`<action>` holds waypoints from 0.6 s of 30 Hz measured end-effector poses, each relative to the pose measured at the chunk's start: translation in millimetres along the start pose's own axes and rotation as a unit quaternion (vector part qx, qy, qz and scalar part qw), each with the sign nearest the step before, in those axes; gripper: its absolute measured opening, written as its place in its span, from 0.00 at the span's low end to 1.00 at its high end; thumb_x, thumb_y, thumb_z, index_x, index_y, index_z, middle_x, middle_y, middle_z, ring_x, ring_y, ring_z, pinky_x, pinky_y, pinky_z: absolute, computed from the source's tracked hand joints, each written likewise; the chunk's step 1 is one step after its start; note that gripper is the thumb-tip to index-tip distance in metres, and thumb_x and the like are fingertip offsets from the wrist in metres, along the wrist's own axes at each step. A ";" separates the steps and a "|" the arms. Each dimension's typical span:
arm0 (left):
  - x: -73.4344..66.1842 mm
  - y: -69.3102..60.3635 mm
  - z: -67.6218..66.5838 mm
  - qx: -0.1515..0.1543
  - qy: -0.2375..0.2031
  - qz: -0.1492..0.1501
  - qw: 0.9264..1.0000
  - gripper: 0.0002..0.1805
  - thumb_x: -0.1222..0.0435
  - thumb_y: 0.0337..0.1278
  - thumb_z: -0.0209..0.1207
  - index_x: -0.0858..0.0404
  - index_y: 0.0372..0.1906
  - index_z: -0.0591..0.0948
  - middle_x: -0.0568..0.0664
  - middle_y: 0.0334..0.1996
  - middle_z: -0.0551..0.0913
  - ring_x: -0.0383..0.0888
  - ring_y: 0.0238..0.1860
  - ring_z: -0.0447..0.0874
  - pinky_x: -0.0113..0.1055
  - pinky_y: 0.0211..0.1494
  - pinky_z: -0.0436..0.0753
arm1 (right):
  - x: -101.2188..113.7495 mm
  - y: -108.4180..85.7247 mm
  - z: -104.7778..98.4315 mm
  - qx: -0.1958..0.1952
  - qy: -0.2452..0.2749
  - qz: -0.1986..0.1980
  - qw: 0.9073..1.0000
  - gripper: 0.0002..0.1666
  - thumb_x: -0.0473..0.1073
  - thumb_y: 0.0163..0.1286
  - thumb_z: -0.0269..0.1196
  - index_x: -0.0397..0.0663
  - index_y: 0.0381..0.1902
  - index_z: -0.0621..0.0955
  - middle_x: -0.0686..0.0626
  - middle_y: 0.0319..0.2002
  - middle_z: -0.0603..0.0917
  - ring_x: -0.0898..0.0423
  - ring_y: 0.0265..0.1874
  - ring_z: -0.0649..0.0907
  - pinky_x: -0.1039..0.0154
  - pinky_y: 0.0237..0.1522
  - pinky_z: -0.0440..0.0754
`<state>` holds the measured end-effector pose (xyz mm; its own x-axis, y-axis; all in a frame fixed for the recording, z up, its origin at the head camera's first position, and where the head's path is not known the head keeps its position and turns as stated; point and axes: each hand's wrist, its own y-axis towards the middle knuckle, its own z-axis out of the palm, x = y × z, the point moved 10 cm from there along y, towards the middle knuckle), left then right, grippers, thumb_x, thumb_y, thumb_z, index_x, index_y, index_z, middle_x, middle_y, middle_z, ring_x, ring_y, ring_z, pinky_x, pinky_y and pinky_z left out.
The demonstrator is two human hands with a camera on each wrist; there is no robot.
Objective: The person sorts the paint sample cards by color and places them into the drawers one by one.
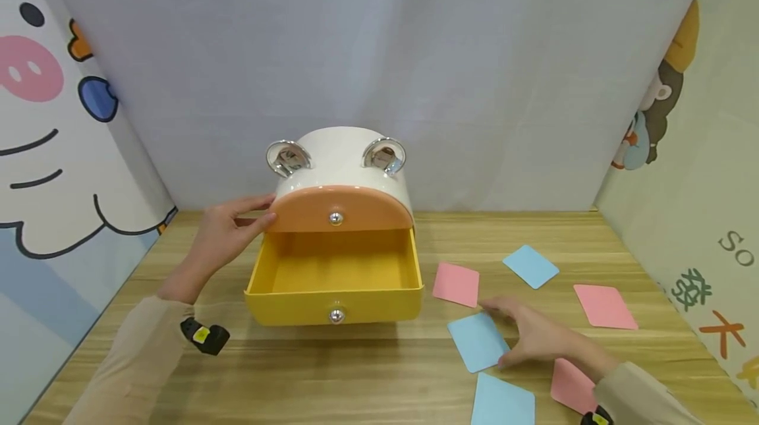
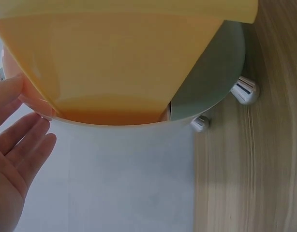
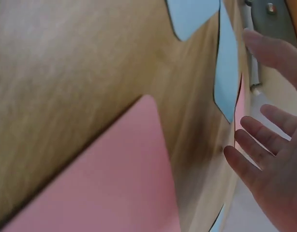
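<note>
A white drawer box with silver ears stands on the table. Its yellow lower drawer is pulled out and looks empty inside, while the orange upper drawer is closed. My left hand holds the box's left edge, thumb against the orange front and fingers along the side. Over a blue card is my right hand, thumb and fingers spread above its right side; contact with the card cannot be told. The right wrist view shows the right hand's fingers apart with nothing between them.
Around the right hand lie a pink card near the drawer, a blue card behind, another pink card at the right, a pink card under the forearm and a blue card in front. A pale curtain hangs behind.
</note>
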<state>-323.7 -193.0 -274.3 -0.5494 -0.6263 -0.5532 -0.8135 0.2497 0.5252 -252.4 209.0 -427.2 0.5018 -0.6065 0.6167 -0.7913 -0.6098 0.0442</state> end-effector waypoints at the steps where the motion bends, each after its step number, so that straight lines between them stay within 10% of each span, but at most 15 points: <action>1: 0.0 -0.1 -0.5 -0.001 -0.003 0.000 1.000 0.19 0.63 0.56 0.59 0.67 0.52 0.78 0.60 0.47 0.80 0.54 0.46 0.80 0.39 0.38 0.83 | -0.2 1.2 2.4 0.004 -0.016 -0.002 1.000 0.51 0.50 0.39 0.76 0.36 0.60 0.68 0.43 0.55 0.72 0.45 0.53 0.72 0.54 0.54 0.74; 18: -3.8 -0.5 -2.2 -0.001 -0.020 0.000 1.000 0.18 0.66 0.55 0.59 0.67 0.52 0.79 0.60 0.47 0.80 0.54 0.46 0.80 0.39 0.38 0.83 | 3.3 11.2 13.5 0.042 -0.096 -0.040 0.994 0.42 0.46 0.36 0.76 0.39 0.52 0.74 0.51 0.48 0.72 0.56 0.44 0.73 0.62 0.46 0.76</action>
<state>-320.7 -192.3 -271.1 -0.5567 -0.5957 -0.5790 -0.8131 0.2478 0.5268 -254.9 193.3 -435.4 0.6263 -0.6354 0.4517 -0.7177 -0.6962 0.0159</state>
